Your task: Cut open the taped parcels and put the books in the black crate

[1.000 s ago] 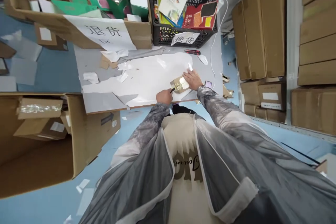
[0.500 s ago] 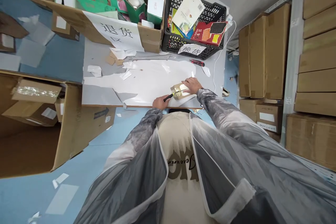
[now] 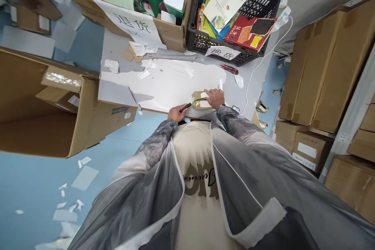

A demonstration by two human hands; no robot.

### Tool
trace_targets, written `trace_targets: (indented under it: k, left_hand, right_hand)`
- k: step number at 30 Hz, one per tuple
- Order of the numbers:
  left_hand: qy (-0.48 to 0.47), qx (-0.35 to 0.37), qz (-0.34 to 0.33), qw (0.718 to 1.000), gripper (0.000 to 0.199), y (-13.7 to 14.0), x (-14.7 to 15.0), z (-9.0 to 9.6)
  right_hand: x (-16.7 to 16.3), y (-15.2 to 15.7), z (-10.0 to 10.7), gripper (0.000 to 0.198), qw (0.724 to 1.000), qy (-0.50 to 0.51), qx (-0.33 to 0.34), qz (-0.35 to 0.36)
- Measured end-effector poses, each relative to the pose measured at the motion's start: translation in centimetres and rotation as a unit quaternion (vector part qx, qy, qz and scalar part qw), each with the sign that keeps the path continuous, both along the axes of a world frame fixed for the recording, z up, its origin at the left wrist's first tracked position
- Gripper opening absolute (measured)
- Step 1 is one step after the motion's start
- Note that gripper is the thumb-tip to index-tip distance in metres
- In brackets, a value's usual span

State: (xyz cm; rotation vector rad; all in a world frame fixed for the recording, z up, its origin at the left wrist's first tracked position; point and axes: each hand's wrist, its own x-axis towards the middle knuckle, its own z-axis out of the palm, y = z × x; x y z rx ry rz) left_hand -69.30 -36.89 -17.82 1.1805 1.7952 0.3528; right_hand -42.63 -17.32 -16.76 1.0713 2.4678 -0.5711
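Observation:
My left hand (image 3: 176, 113) is closed around the black handle of a slim tool (image 3: 184, 108) at the front edge of the table. A yellow-green part and a thin dark shaft extend from the handle across a small cardboard box (image 3: 197, 104). Shiny tape covers the box's left end, and a white label lies on its top. My right hand (image 3: 215, 98) grips the box's right side with bent fingers, close to the tool's far end. The exact kind of tool and its tip cannot be made out.
Behind the hands stand a large carton (image 3: 175, 38) of green and white boxes and a black crate (image 3: 195, 39) with books. A red-and-black utility knife (image 3: 229, 69) and paper scraps (image 3: 111, 65) lie on the table (image 3: 114, 90). An open carton (image 3: 90, 113) stands left; tall cartons (image 3: 328, 66) right.
The camera view has shifted, so the crate and shelf cartons appear farther right. Both hands stay at the small box, and the tool still lies across it.

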Motion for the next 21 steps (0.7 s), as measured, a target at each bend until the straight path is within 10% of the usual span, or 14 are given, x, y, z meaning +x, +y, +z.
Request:
trace_targets:
  k: [21]
  left_hand:
    - [0.077,-0.036,-0.094,0.992,0.063,-1.3,3.6,3.4]
  right_hand:
    - [0.3,1.2,1.1,0.067,0.991,-0.093,-0.094,-0.029]
